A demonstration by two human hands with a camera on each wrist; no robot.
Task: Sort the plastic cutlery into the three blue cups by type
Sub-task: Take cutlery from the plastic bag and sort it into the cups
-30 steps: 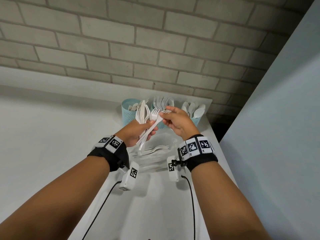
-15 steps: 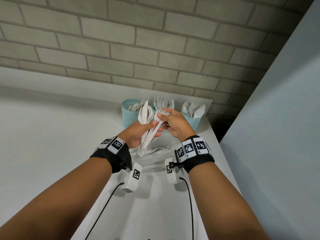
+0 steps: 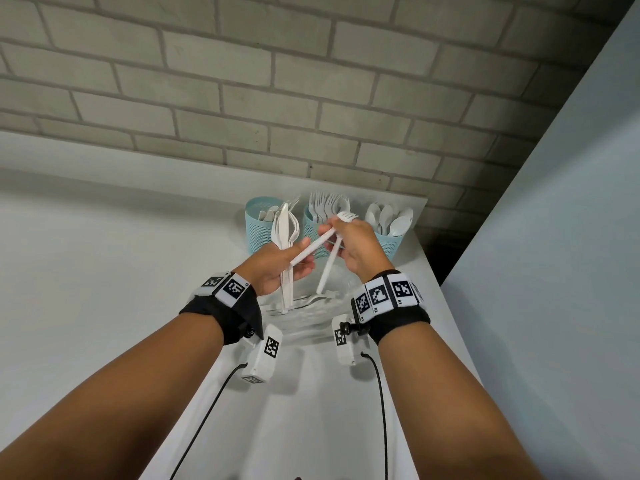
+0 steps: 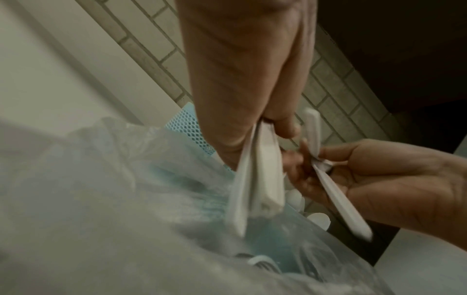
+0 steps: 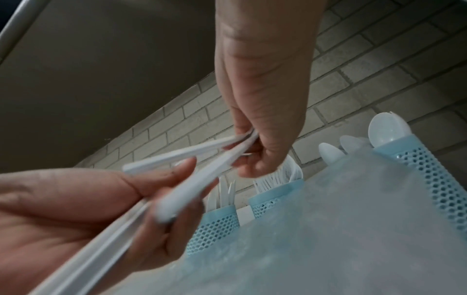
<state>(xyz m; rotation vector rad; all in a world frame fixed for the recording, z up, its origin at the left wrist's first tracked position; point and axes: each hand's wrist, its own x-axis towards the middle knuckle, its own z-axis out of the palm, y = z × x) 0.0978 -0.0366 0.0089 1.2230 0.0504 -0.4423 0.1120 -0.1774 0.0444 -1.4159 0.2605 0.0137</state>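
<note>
Three blue mesh cups stand at the back: the left cup (image 3: 258, 233) with knives, the middle cup (image 3: 311, 237) with forks, the right cup (image 3: 393, 244) with spoons. My left hand (image 3: 301, 261) grips an upright bundle of white knives (image 3: 285, 233) in front of the left cup. My right hand (image 3: 337, 230) pinches two white forks (image 3: 329, 268) near their heads, in front of the middle cup. Their handles splay down and left, and one handle end lies by my left fingertips. In the right wrist view the two forks (image 5: 202, 153) cross over the left hand (image 5: 76, 209).
A clear plastic bag (image 3: 308, 310) with more white cutlery lies on the white table (image 3: 104, 271) under my hands. A brick wall runs behind the cups. A pale wall panel (image 3: 554, 237) stands close on the right, with a dark gap past the table's corner.
My right hand has drawn the forks out of the left hand's bundle and moved them right. Their handles now splay apart. The left hand keeps its bundle.
</note>
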